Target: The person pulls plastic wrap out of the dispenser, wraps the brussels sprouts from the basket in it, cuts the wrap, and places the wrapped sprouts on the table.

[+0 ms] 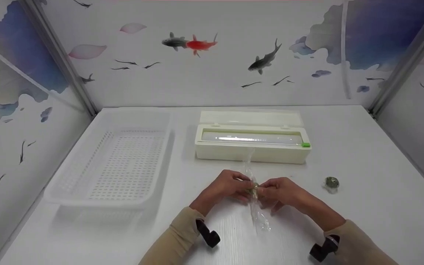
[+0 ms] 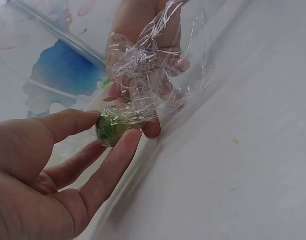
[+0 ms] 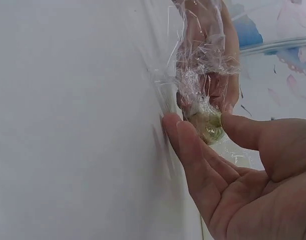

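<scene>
Between the two hands is a small round green vegetable, like a Brussels sprout, loosely covered in clear cling film. My left hand pinches it from the left between thumb and fingers. From the right, my right hand grips the same vegetable, with the thumb on one side and fingertips on the other. In the right wrist view its pale green side shows through the film. Crumpled film trails toward the body and also away toward the cling film box, whose hinged lid stands open.
To the right on the white table lies another small green vegetable wrapped in film. A white perforated basket stands on the left. Inside the box lies the film roll, with a green slider at its right end.
</scene>
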Demonstrator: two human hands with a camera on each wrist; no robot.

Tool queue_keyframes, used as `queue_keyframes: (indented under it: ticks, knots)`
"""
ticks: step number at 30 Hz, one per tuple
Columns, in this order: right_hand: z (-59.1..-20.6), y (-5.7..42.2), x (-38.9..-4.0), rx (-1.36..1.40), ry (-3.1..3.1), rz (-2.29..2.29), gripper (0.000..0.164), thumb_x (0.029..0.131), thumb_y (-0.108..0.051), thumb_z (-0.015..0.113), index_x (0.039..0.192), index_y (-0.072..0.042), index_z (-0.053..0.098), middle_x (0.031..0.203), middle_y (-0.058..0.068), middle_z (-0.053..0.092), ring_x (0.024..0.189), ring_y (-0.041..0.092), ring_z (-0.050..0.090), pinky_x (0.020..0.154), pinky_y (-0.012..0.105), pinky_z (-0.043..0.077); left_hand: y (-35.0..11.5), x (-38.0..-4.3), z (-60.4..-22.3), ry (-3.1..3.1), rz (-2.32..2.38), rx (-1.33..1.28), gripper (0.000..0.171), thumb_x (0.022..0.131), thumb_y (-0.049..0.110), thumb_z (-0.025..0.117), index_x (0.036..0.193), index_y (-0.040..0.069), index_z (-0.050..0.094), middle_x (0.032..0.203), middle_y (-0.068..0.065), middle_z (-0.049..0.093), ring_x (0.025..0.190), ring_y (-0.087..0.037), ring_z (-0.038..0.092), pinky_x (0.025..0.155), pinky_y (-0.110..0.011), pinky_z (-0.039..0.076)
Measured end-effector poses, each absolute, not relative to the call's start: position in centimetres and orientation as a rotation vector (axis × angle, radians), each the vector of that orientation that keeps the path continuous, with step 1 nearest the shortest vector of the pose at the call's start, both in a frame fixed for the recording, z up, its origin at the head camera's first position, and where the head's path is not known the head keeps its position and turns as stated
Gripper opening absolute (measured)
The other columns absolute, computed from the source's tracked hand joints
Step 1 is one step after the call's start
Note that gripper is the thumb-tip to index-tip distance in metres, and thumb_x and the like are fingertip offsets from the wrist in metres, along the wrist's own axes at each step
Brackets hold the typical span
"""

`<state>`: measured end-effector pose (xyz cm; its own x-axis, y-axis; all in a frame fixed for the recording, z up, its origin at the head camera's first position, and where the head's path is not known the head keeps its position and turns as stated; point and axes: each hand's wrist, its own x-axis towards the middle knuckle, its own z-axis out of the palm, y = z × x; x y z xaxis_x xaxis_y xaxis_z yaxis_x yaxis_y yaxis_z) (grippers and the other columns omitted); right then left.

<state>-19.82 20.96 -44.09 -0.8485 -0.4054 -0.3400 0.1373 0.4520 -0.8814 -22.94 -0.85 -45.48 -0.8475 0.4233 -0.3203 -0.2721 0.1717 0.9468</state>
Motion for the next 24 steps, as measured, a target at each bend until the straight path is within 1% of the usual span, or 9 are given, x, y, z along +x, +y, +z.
queue_keyframes:
  ticks: [4, 10, 13, 15, 18, 22, 24]
  knots:
    - [-44.2, 21.1, -19.9, -0.227, 2.189, -1.385, 0.047, 0.097, -0.036, 0.065, 0.125, 0.002, 0.063, 0.102, 0.011, 0.076, 0.085, 0.017, 0.073, 0.068, 0.032, 0.062, -0.8, -23.1, -45.6, 1.904, 1.744, 0.132, 0.022, 0.086, 0.016, 0.079, 0.104, 0.003, 0.075, 0.084, -0.017, 0.077, 0.06, -0.015, 0.071, 0.062, -0.031, 0.063]
    - [-44.4, 21.0, -19.9, -0.217, 2.166, -1.426, 0.043, 0.095, -0.025, 0.069, 0.127, 0.004, 0.061, 0.103, 0.011, 0.076, 0.084, 0.017, 0.073, 0.068, 0.033, 0.063, -0.9, -23.0, -45.7, 1.91, 1.738, 0.093, 0.021, 0.085, 0.016, 0.081, 0.102, 0.005, 0.077, 0.088, -0.019, 0.077, 0.064, -0.016, 0.072, 0.06, -0.03, 0.063]
    - [-44.4, 20.7, -19.7, -0.191, 2.192, -1.441, 0.046, 0.093, -0.019, 0.071, 0.13, 0.005, 0.058, 0.109, 0.013, 0.072, 0.083, 0.017, 0.072, 0.065, 0.033, 0.063, -0.9, -23.0, -45.8, 1.945, 1.727, 0.084, 0.019, 0.085, 0.015, 0.081, 0.101, 0.004, 0.078, 0.086, -0.02, 0.077, 0.063, -0.016, 0.072, 0.058, -0.028, 0.062]
    - [-44.3, 20.4, -19.6, -0.154, 2.234, -1.427, 0.049, 0.09, -0.015, 0.074, 0.131, 0.005, 0.055, 0.116, 0.016, 0.068, 0.082, 0.017, 0.071, 0.063, 0.034, 0.062, -0.8, -23.0, -45.9, 1.964, 1.724, 0.075, 0.018, 0.084, 0.014, 0.081, 0.1, 0.004, 0.078, 0.085, -0.02, 0.077, 0.061, -0.016, 0.072, 0.057, -0.028, 0.061]
    - [-43.9, 19.8, -19.4, -0.091, 2.308, -1.375, 0.054, 0.085, -0.008, 0.079, 0.129, 0.002, 0.049, 0.126, 0.019, 0.059, 0.075, 0.018, 0.068, 0.059, 0.035, 0.062, -0.7, -23.1, -45.8, 1.986, 1.73, 0.06, 0.017, 0.084, 0.013, 0.081, 0.098, 0.003, 0.078, 0.083, -0.02, 0.077, 0.059, -0.015, 0.071, 0.055, -0.026, 0.061]
    - [-43.6, 19.0, -19.2, -0.074, 2.404, -1.255, 0.059, 0.078, -0.001, 0.083, 0.126, -0.003, 0.047, 0.13, 0.019, 0.054, 0.069, 0.019, 0.065, 0.057, 0.034, 0.061, -0.7, -23.3, -45.9, 2.001, 1.739, 0.042, 0.018, 0.083, 0.013, 0.082, 0.096, 0.002, 0.078, 0.082, -0.021, 0.077, 0.056, -0.013, 0.07, 0.054, -0.025, 0.06]
    - [-43.5, 18.7, -19.3, -0.089, 2.439, -1.199, 0.061, 0.077, 0.0, 0.083, 0.126, -0.004, 0.047, 0.131, 0.02, 0.054, 0.07, 0.018, 0.065, 0.056, 0.033, 0.06, -0.7, -23.4, -46.0, 2.004, 1.745, 0.034, 0.019, 0.082, 0.014, 0.083, 0.094, 0.001, 0.076, 0.083, -0.022, 0.076, 0.055, -0.013, 0.069, 0.054, -0.025, 0.06]
